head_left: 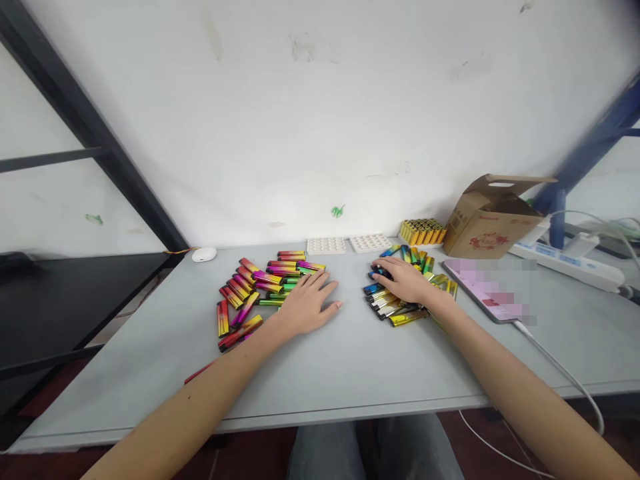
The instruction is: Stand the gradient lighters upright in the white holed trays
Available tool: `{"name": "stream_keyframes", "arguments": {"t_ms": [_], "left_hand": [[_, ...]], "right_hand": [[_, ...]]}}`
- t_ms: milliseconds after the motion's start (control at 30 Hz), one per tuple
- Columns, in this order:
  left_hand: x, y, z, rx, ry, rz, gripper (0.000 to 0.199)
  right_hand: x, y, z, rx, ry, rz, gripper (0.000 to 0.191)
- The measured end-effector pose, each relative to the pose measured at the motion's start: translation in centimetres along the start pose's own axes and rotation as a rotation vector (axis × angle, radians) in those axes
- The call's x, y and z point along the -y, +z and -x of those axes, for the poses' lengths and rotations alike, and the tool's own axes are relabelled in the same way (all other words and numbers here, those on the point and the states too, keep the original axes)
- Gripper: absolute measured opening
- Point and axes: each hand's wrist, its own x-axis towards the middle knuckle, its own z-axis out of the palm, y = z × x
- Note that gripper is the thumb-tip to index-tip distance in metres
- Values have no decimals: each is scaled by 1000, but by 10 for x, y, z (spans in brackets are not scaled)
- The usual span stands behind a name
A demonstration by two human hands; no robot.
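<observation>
Left hand (306,303) lies flat on the grey tabletop (380,367), fingers spread, pinching nothing, just right of a loose heap of metallic gradient lighters (265,283). Right hand (404,281) is draped over a second heap of blue-and-gold lighters (395,303), fingers spread and slightly curled; can't tell if they pinch one underneath.

Risks: palm pressure could shove that loose heap right of the fingers into the smartphone (487,290) and its charging cable (555,363). A red lighter (200,372), partly under the left forearm, sits well behind the left fingers near the table edge; a forearm sweep could knock it off.

Ahead of the fingers: two white socketed trays (326,246) (371,243), a block of upright gold lighters (423,231), and an open cardboard box (493,217) beyond the right fingers.
</observation>
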Motion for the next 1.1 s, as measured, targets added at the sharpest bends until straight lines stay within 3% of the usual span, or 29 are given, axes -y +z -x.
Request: {"name": "stream_keyframes", "arguments": {"t_ms": [467,633,867,1100], "left_hand": [[19,-4,7,-1,10,39,50],[19,-7,5,-61,-20,36,54],[28,-6,-5,63,-34,18,70],[31,-9,0,-12,-29,16,59]], "right_hand": [[-1,1,0,3,0,10,44],[1,0,-1,5,12,-4,44],[2,-1,-1,6,17,1,44],[4,-3,0,1,12,2,42]]}}
